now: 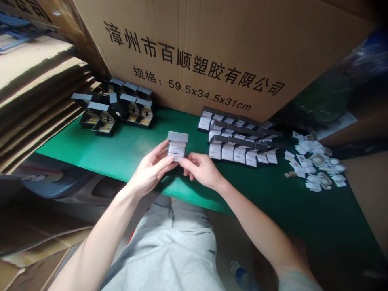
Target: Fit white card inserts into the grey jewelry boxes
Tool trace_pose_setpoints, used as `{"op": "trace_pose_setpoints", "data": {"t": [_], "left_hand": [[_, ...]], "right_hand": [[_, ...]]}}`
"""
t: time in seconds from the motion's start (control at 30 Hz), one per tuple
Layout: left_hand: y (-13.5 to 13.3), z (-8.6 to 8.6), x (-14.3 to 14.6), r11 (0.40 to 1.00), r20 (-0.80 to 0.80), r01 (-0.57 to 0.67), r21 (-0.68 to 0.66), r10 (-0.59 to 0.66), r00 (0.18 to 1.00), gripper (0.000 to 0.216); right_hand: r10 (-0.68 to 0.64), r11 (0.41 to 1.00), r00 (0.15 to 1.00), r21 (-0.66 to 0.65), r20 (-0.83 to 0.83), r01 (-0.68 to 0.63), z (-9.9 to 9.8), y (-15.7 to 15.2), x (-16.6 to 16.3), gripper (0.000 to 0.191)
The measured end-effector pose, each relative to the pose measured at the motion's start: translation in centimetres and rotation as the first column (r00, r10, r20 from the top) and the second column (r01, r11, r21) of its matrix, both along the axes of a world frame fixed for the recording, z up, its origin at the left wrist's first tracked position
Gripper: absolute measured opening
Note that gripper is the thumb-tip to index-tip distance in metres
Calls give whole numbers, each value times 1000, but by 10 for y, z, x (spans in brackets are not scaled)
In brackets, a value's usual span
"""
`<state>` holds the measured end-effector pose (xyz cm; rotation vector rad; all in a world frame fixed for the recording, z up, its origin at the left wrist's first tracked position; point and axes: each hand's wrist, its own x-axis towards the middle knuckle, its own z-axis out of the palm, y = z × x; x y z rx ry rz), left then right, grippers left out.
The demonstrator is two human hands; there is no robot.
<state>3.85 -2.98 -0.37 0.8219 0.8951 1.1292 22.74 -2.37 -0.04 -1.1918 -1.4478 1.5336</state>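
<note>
Above the front part of the green table, both hands hold one small jewelry box (177, 137) with its lid raised and a white slotted insert inside. My left hand (148, 167) grips its left side, thumb at the lower front. The fingers of my right hand (201, 167) are closed at the lower right corner, thumb on the insert's edge. To the right stand rows of similar open boxes (239, 155) with white inserts. At the left is a group of dark open boxes (104, 117) whose insides show no white insert. Loose white inserts (315, 159) lie piled farther right.
A large printed cardboard carton (194, 48) stands along the back of the green table (121, 157). Stacked cardboard sheets (36, 101) rise at the left. Below the front edge, a plastic bottle (241, 275) is on the floor.
</note>
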Motion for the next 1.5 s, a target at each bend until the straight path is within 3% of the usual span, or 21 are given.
{"op": "trace_pose_setpoints", "data": {"t": [0.1,0.3,0.53,0.73,1.17,1.3,1.5], "left_hand": [[-1,1,1,1000,20,-10,-6,10,1000,67],[-4,5,4,998,-91,-1,70,8,996,70],[-1,-3,3,996,-147,-51,69,60,987,71],[0,-2,2,997,-187,-50,59,60,980,68],[3,-8,4,989,-234,-47,142,80,969,69],[-1,-13,7,926,-351,-127,357,259,900,61],[-14,-12,11,826,-626,90,556,345,699,37]], "right_hand": [[-9,1000,1000,-24,-12,9,-1,1,1,54],[-4,1000,1000,-26,-14,4,-2,2,1,56],[-16,1000,1000,-8,-14,16,-5,3,1,46],[-7,999,1000,35,-7,7,-4,3,3,55],[-114,992,992,53,61,110,-3,1,0,56],[-179,982,975,89,133,168,-1,0,0,52],[-215,966,906,218,364,141,0,-1,1,51]]}}
